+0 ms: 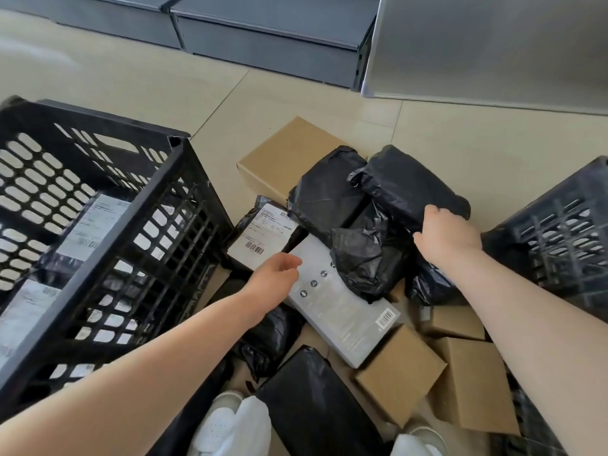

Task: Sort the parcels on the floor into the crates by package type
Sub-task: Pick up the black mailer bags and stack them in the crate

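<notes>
**Parcels on the floor between two crates, head view**

Left of the left hand stands the left crate (98, 225), black with slotted walls; its near and left sides are cut off by the frame. Inside it lie labelled bags (88, 232), seen partly through the slots, their label print too blurred to read. The left hand (274, 274) hovers over the near end of a long grey box (342, 304), fingers loosely curled and holding nothing; whether the fingertips touch the box cannot be told. Just beyond this hand lies a labelled bag (260, 235), its barcodes visible but its text illegible. Farther off, a large carton (286, 159) is partly covered by a black bag (325, 192). Between the hands a crumpled bag (365, 258) rests on the grey box. The right hand (449, 236) grips the near edge of another black bag, the gripped bag (411, 185), with its fingers hidden on the far side. Near the right forearm lie small cartons (399, 373), partly hidden by the arm. Right of the right hand, the right crate (559, 232) is cut off by the frame; its contents cannot be seen. At the bottom edge, white shoes (230, 426) and a flat black bag (316, 406) are cropped.
</notes>
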Demonstrator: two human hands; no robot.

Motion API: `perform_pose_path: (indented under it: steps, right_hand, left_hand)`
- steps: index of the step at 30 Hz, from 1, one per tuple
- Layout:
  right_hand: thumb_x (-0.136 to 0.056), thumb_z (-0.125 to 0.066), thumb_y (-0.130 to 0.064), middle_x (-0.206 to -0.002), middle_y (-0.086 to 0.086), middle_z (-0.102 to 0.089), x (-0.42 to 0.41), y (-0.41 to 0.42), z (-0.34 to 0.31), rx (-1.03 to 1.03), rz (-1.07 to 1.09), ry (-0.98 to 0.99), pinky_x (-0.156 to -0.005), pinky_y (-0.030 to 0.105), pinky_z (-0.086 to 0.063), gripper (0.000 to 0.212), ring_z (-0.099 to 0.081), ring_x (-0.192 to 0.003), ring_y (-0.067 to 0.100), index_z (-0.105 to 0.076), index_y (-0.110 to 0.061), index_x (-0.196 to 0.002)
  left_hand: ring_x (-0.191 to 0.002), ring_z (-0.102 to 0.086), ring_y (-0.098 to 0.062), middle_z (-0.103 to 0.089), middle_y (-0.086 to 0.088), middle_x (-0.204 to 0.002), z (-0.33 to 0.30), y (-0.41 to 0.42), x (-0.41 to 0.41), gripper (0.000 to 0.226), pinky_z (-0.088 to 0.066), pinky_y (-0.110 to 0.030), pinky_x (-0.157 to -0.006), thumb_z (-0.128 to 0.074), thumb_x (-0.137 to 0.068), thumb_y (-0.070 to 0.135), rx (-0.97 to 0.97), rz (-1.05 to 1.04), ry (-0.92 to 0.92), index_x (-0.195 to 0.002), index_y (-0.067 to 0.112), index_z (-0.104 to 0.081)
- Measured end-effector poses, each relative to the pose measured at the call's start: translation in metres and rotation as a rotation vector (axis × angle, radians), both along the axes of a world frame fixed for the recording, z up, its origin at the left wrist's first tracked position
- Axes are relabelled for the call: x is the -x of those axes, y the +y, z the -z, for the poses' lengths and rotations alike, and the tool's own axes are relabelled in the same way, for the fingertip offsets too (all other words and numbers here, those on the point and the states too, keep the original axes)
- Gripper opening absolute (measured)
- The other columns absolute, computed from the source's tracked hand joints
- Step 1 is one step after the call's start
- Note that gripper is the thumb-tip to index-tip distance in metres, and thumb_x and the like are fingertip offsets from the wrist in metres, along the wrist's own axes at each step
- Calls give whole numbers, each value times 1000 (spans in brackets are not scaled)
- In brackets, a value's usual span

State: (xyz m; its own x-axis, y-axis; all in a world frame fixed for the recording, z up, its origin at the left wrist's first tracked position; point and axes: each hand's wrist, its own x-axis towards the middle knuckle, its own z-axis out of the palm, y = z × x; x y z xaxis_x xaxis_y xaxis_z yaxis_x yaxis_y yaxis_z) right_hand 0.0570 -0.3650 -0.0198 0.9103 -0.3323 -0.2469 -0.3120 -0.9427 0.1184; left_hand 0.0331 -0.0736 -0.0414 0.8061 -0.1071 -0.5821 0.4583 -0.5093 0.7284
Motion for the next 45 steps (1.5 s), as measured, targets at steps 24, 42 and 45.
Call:
perform_pose_path:
  steps: [24,42,45]
  right_hand:
    - [-100,-51,-20,-91,6,-65,77,4,-24,-628,52,-327,-61,37,-45,18,-56,-64,24,-48,-16,-82]
    - [-85,-49,-15,-90,9,-53,81,13,-25,-1649,811,-678,-78,37,-42,7,-52,-88,24,-44,-10,-84]
    - [-85,-51,-21,-109,13,-64,81,22,-27,-1733,912,-549,-92,43,-50,16,-65,-107,32,-55,-12,-97]
  left_hand:
    - [-116,-54,-7,-60,15,-122,16,-11,40,27,-41,-29,-105,-51,-92,12,160,37,92,-108,30,-63]
    - [-113,-64,-13,-66,4,-125,-2,-21,39,35,-51,-28,-97,-42,-97,3,443,141,260,-123,19,-59]
    - [-115,-63,-12,-60,5,-131,-5,-24,39,34,-51,-30,-100,-52,-99,16,494,137,249,-131,24,-53]
